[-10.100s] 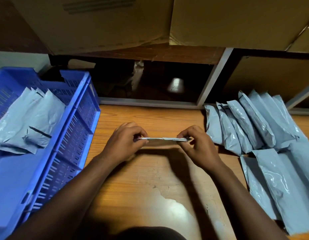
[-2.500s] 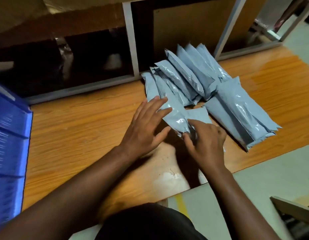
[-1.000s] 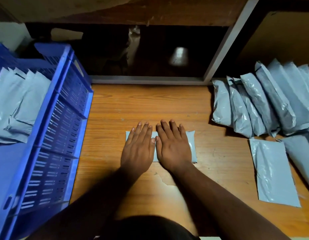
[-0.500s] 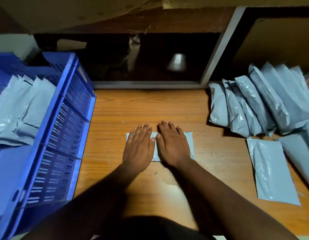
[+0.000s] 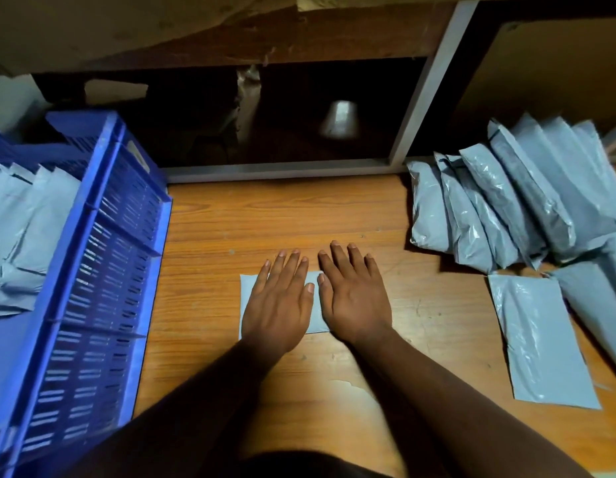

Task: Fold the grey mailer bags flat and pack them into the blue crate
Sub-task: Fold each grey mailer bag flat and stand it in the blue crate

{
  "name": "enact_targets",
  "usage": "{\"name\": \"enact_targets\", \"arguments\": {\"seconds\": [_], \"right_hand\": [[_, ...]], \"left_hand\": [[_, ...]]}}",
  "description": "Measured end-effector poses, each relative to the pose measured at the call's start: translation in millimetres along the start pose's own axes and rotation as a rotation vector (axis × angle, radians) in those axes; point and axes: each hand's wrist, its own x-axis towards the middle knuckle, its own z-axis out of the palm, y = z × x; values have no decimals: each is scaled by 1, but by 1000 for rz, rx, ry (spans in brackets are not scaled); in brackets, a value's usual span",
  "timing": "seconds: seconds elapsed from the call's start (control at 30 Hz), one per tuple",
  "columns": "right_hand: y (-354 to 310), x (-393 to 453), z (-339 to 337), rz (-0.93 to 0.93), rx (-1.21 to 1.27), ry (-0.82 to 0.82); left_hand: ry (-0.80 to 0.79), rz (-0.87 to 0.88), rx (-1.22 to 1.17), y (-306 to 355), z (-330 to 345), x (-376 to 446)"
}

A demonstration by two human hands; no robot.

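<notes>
We start with the table [image 5: 334, 215], wood, worn patch at 6 o'clock near our body. Blue crate [image 5: 92, 270] sits at 9 o'clock, packed bags [image 5: 20, 232] already inside, leaning in a row. Puffy unfolded pile [image 5: 499, 208] at 2 o'clock, one loose flat bag [image 5: 537, 339] at 3 o'clock just below it. Centre: the folded mailer bag [image 5: 315, 305] lies flat on the table under both hands. Left hand [image 5: 277, 305] and right hand [image 5: 356, 298] are flat, fingers straight, palms pressing down side by side, gripping nothing. Risks as we judge them: trapped air could spring the fold open once the pressure lifts; slick plastic may slide on the wood if we push unevenly, skewing the crease. Lifting with one hand could let it unfold on the way to 9 o'clock. The crate wall is tall, so a low carry might catch the rim, and dropping it in carelessly could topple the leaning row.
</notes>
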Motion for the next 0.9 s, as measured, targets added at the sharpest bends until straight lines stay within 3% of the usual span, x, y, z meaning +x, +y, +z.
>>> {"name": "enact_targets", "arguments": {"seconds": [0.27, 0.43, 0.63, 0.9], "right_hand": [[1, 4, 4, -1, 17, -44], [10, 10, -17, -40, 155, -94], [-21, -3, 1, -145, 40, -29], [-23, 2, 12, -126, 28, -33]], "left_hand": [[-21, -20, -10, 0, 3, 3], [47, -124, -395, -16, -17, 6], [-26, -31, -65, -20, -5, -4], [-27, -56, -34, -15, 0, 1]]}}
